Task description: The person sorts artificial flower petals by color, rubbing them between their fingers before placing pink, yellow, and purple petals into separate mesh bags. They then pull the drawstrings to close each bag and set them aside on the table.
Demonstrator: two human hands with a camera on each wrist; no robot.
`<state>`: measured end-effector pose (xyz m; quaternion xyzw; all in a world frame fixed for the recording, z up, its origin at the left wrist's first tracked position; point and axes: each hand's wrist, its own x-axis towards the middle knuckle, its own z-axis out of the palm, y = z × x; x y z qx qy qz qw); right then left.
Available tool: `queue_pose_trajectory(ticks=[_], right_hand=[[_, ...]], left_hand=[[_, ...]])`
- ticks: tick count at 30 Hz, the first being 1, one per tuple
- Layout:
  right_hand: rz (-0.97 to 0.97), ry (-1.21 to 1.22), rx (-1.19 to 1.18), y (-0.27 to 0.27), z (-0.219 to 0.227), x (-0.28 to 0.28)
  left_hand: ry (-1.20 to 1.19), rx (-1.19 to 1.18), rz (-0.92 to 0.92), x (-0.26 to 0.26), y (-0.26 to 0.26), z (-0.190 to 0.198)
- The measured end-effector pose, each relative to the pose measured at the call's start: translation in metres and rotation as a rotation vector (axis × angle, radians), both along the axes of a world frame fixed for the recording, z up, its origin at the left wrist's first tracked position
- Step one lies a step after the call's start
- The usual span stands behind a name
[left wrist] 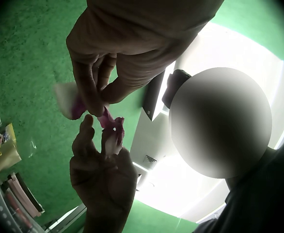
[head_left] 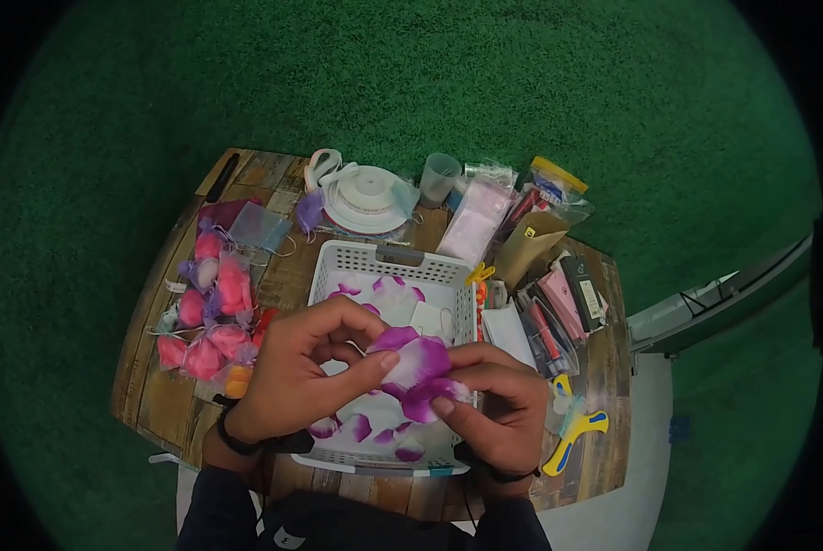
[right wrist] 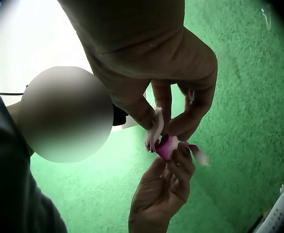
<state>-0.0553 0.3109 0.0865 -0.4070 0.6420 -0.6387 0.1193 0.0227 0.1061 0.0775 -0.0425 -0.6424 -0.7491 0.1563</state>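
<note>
Purple-and-white artificial flower petals (head_left: 418, 363) are held between both hands, above a white plastic basket (head_left: 321, 268). My left hand (head_left: 306, 363) pinches them between thumb and fingers on one side. From the other side my right hand (head_left: 503, 404) pinches a crumpled petal (head_left: 421, 404) that overlaps the first ones. In the left wrist view, a white-tipped petal (left wrist: 67, 99) sticks out past the left fingers. The right wrist view has a pale petal (right wrist: 154, 130) rising by the right thumb. Below the hands, loose petals (head_left: 356, 427) of the same colours lie scattered in the basket.
Drawstring bags of pink petals (head_left: 205, 340) crowd the table's left side. Behind the basket are a ribbon roll (head_left: 370, 197) and a translucent cup (head_left: 440, 176). Packets (head_left: 474, 219), a brown paper bag (head_left: 528, 246) and a yellow-blue tool (head_left: 572, 441) lie to the right.
</note>
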Motion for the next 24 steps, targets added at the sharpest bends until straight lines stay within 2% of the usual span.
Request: queue_pose_trajectory(ticks=[5,8,10,15,17,19,24], right_hand=[[-0.06,-0.027,-0.121,-0.003,0.0,0.004],[-0.017,-0.037,-0.083,0.0,0.003,0.005],[-0.031,-0.002,-0.037,-0.001,0.005,0.006],[-0.129,0.066,0.008,-0.001,-0.006,0.001],[-0.159,0.029,-0.067,0.0,-0.005,0.0],[-0.179,0.021,-0.082,0.003,-0.003,-0.001],[-0.227,0.029,-0.098,0.013,0.003,-0.003]], left_hand=[[0.006,-0.059,0.007,0.001,-0.003,-0.005],[0.046,-0.103,0.049,-0.001,-0.002,-0.004],[0.118,-0.237,0.078,-0.003,-0.003,-0.005],[0.115,-0.207,0.041,-0.003,-0.001,-0.005],[0.114,-0.162,0.034,-0.002,0.0,-0.002],[-0.027,-0.058,0.015,0.001,0.001,0.007],[0.052,-0.154,0.045,-0.005,-0.003,-0.004]])
